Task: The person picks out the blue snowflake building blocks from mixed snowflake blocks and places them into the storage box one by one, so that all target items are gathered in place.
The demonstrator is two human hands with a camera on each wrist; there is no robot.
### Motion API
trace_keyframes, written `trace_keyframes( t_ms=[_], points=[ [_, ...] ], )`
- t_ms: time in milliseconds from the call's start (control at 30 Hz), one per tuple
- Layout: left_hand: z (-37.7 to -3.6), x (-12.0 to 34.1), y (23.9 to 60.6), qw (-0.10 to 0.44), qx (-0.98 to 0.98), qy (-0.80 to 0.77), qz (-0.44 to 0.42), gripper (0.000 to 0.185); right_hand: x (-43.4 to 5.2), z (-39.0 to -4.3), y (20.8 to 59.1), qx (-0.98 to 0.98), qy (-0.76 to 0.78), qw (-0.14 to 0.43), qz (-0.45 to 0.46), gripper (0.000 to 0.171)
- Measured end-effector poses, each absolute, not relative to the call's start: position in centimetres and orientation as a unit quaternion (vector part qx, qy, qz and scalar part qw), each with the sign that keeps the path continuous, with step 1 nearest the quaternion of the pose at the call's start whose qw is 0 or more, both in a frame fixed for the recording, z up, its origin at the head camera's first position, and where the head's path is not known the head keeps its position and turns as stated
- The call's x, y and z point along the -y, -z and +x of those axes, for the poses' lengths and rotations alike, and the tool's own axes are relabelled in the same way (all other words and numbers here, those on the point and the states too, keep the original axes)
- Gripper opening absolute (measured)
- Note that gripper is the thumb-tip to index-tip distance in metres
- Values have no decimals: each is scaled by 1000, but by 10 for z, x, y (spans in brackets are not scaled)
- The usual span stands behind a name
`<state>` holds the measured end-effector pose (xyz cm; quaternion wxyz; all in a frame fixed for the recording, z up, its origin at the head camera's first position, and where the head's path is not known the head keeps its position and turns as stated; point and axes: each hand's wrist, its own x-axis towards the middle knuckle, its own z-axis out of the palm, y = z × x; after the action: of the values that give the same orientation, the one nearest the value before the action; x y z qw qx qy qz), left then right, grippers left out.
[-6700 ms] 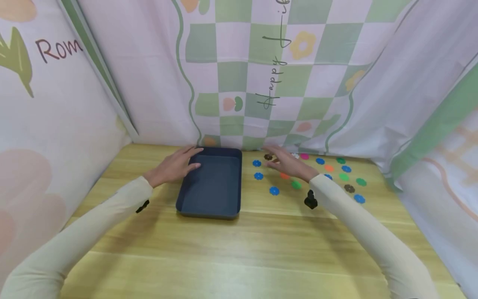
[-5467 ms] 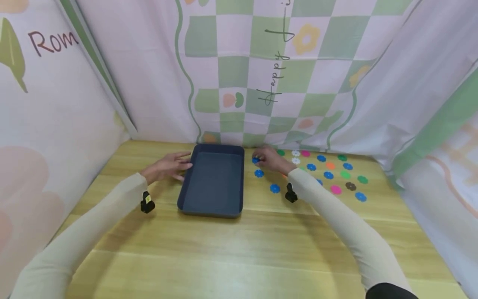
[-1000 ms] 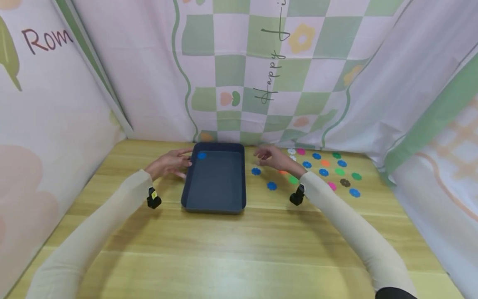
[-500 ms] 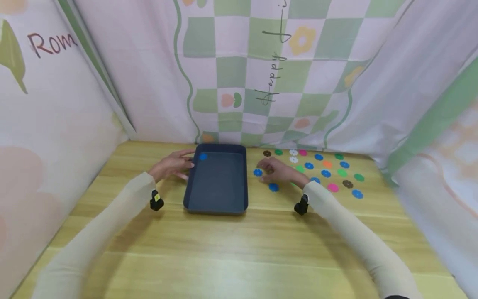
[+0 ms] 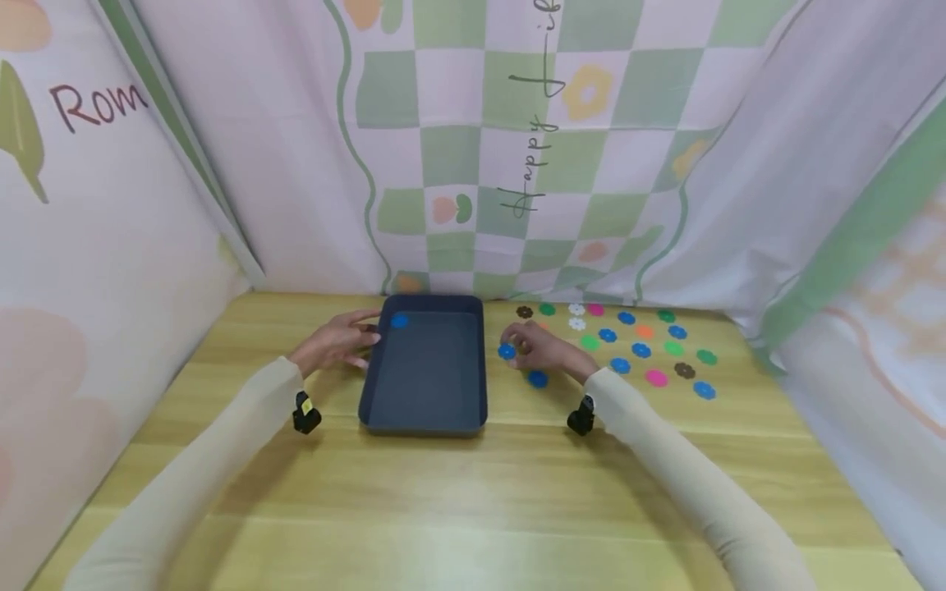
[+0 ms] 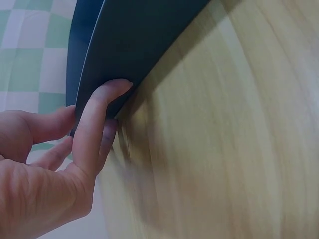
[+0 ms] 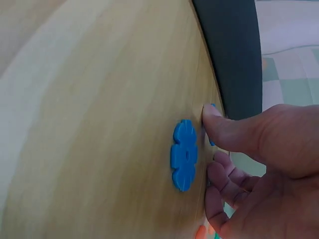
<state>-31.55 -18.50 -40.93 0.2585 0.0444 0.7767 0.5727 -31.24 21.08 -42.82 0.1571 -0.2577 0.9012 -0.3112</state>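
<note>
My left hand is at the left side of a dark rectangular baking tray. In the left wrist view its fingers grip the tray wall, one bent against the outside and another at the rim. A blue flower-shaped plastic disc lies inside the tray near its far left corner. Right of the tray, my right hand pinches another blue disc at the table surface. The right wrist view has the thumb against that disc, most of which is hidden. A further blue disc lies flat beside the thumb.
Several flower-shaped discs in blue, green, white, orange, brown and pink, among them a pink disc, are spread over the right rear of the wooden table. A checkered curtain hangs close behind the tray.
One blue disc has gone from the table's far row into the tray. My left hand has shifted from over the rim to the wall. My right hand has come nearer and closed on another disc.
</note>
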Motion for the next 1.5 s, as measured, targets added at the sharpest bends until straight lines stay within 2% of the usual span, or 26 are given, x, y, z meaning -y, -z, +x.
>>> trace_keyframes(
  t_ms=[200,433,833,1267,1500],
  points=[
    [-313,181,411,254,-770,-584,50,70,-210,-313,432,-912,296,140,-248,27],
    [-315,178,413,256,-768,-586,32,70,-203,-317,431,-910,291,148,-255,26],
    [-314,174,401,218,-800,-559,12,66,-197,-317,426,-912,294,127,-254,23],
    [-316,171,401,242,-789,-565,16,63,-202,-318,423,-929,269,103,-232,25],
    [-312,175,406,250,-789,-560,20,63,-200,-313,422,-925,301,113,-201,23]
  ],
)
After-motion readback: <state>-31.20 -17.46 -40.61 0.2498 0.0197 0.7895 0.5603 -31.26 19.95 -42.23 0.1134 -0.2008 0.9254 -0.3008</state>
